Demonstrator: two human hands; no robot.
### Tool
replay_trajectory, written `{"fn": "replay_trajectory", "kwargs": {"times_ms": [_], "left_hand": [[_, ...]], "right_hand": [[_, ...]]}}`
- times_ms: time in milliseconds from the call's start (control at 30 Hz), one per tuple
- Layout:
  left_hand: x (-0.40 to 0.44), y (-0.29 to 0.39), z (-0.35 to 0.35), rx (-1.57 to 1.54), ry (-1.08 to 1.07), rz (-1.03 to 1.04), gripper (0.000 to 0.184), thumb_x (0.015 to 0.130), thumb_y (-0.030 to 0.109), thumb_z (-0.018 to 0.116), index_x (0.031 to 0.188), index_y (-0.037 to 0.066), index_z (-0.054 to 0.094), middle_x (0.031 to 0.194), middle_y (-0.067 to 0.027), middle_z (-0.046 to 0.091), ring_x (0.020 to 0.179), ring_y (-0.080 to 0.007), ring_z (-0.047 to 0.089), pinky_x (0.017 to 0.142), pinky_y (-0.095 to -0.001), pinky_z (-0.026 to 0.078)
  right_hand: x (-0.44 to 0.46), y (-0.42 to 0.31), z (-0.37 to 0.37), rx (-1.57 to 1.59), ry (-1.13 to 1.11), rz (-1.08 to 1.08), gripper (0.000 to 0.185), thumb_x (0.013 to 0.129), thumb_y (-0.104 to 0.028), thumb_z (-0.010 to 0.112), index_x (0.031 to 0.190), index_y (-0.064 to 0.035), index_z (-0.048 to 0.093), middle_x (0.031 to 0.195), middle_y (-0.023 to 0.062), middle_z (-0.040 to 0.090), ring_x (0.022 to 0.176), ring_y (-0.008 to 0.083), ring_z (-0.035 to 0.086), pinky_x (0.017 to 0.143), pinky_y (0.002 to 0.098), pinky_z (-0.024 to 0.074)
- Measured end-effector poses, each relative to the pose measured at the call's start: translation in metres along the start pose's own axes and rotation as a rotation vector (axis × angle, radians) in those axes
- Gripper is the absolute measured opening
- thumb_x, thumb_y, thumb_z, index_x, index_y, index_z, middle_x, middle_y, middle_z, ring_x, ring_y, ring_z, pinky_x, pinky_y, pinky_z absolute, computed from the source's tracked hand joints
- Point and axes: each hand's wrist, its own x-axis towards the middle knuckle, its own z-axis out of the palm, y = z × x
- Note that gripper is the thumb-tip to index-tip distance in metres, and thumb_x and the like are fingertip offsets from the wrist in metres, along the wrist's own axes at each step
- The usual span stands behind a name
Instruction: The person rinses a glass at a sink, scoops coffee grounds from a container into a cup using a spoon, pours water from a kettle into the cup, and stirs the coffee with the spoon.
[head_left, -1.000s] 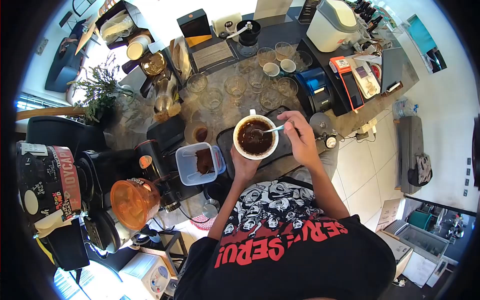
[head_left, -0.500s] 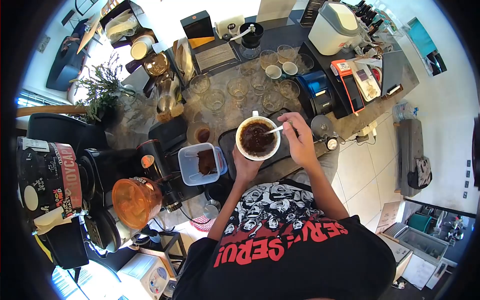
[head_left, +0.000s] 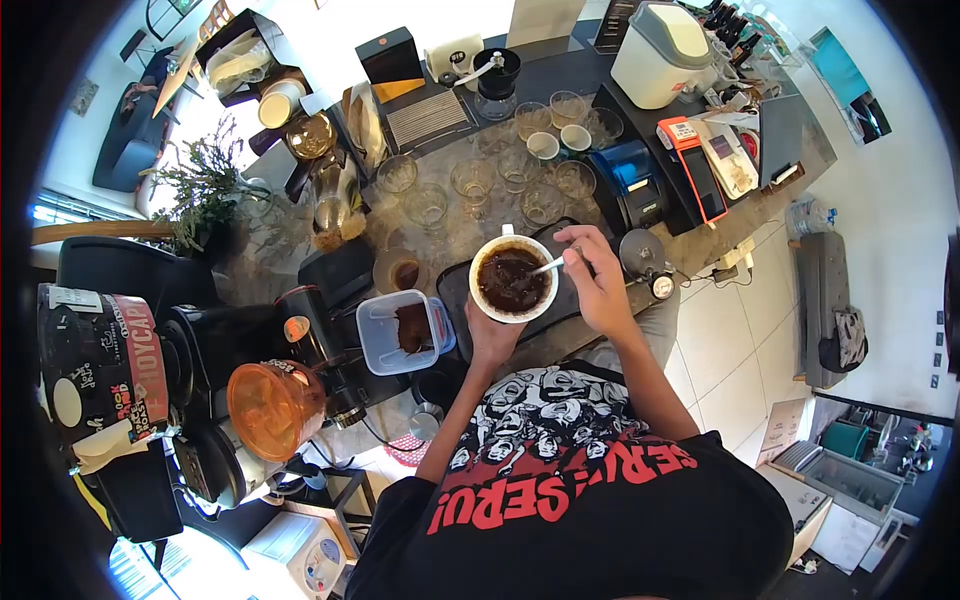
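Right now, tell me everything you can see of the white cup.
The white cup looks round and ceramic, its handle at the far side. It holds flecked dark brown liquid. The left hand has it in its grip, roughly upright, over a dark mat; a spoon held by the right hand dips in.

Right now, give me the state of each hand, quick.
Left hand: holding the cup, grip partly hidden beneath it.
Right hand: closed, holding the spoon in the dark liquid.

“SERU!” (red) on shirt (head_left: 590, 505), “JOYCAP” label (head_left: 138, 348)
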Motion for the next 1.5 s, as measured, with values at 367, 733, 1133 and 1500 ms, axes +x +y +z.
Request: {"fn": "replay_trajectory", "kwargs": {"times_ms": [367, 733, 1133, 1500], "left_hand": [[0.0, 0.004, 0.001, -0.003, 0.025, 0.001, 0.076, 0.081, 0.004, 0.09, 0.148, 0.0, 0.054, 0.139, -0.0115, 0.068, 0.126, -0.0223, 0.068, 0.111, -0.0383, 0.052], [0.002, 0.011, 0.0, -0.02, -0.012, 0.008, 0.082, 0.08, 0.003, 0.09, 0.151, 0.001, 0.05, 0.144, -0.0123, 0.066, 0.128, -0.0227, 0.067, 0.112, -0.0385, 0.051], [0.001, 0.009, 0.001, -0.024, 0.007, -0.015, 0.079, 0.08, 0.003, 0.092, 0.149, 0.001, 0.054, 0.141, -0.0119, 0.068, 0.128, -0.0219, 0.067, 0.113, -0.038, 0.051], [0.0, 0.005, 0.0, 0.032, 0.025, -0.027, 0.077, 0.079, 0.005, 0.092, 0.147, 0.0, 0.057, 0.139, -0.0117, 0.069, 0.126, -0.0215, 0.068, 0.111, -0.0381, 0.052]], "right_hand": [[-0.001, 0.005, 0.004, 0.057, 0.007, 0.029, 0.027, 0.111, -0.017, 0.057, 0.092, 0.0021, 0.058, 0.128, 0.0146, 0.063, 0.109, 0.0217, 0.059, 0.098, 0.0337, 0.0462], [-0.001, 0.007, -0.003, -0.028, -0.02, -0.006, 0.023, 0.109, -0.017, 0.059, 0.094, 0.0011, 0.061, 0.131, 0.0153, 0.064, 0.121, 0.0273, 0.059, 0.107, 0.0374, 0.0434], [0.0, 0.003, -0.006, -0.094, -0.078, -0.01, 0.019, 0.107, -0.014, 0.06, 0.095, 0.001, 0.06, 0.134, 0.0159, 0.063, 0.122, 0.0277, 0.059, 0.108, 0.0385, 0.0421], [-0.001, 0.0, -0.004, 0.031, -0.04, 0.068, 0.024, 0.109, -0.014, 0.057, 0.093, 0.0034, 0.061, 0.131, 0.0139, 0.066, 0.114, 0.0213, 0.061, 0.1, 0.0325, 0.046]]}}
